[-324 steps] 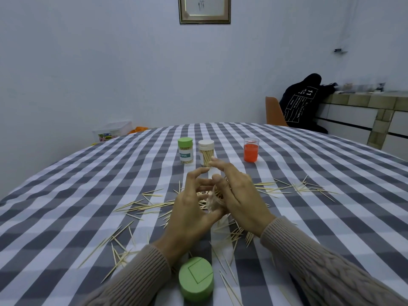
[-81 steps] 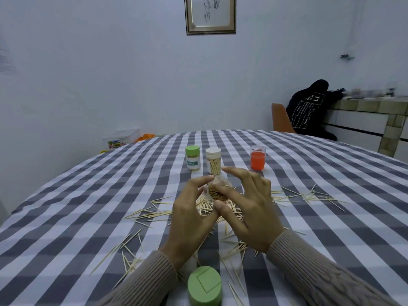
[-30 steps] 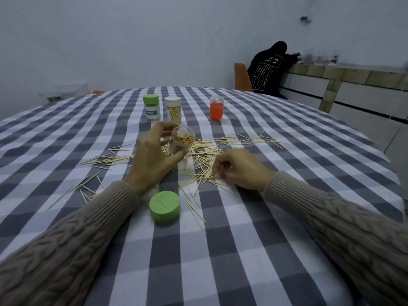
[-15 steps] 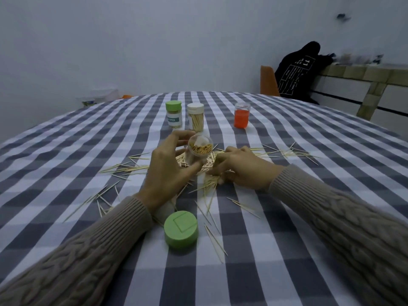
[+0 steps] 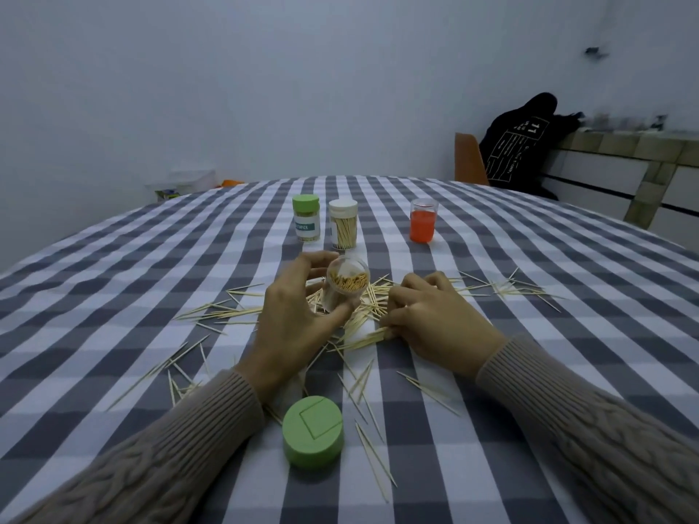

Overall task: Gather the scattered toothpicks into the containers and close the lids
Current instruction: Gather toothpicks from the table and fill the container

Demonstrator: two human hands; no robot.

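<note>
The step in hand looked like the gathering itself, well short of done. The left hand [image 5: 291,327] gripped an open jar [image 5: 345,287], fingers and thumb curled round it, tipping its mouth toward the person so the toothpicks already inside showed. The right hand [image 5: 431,319] lay just beside it, fingers curled down onto the pile [image 5: 372,296] between the two hands and pinching a small bunch [image 5: 365,340] flat against the table [image 5: 113,281].

The next move, as I judged it, called for lifting that bunch with its sticks held parallel and feeding them end-first into the jar's mouth; the jar already looked fairly full, so a crooked bunch could jam or spill.

Counted: four containers in all. One was in the left hand; three stood beyond the hands — a green-capped jar [image 5: 306,223], a white-capped jar [image 5: 343,228] touching or nearly touching it, and a lidless red cup [image 5: 423,220] off to the right of those. One loose green lid [image 5: 313,431] sat close to the person, between the wrists.

Loose toothpicks were too many to count. They lay thickest between the hands, with thinner scatters left of the left hand [image 5: 159,368], right of the right hand [image 5: 510,289], and around the lid.
</note>
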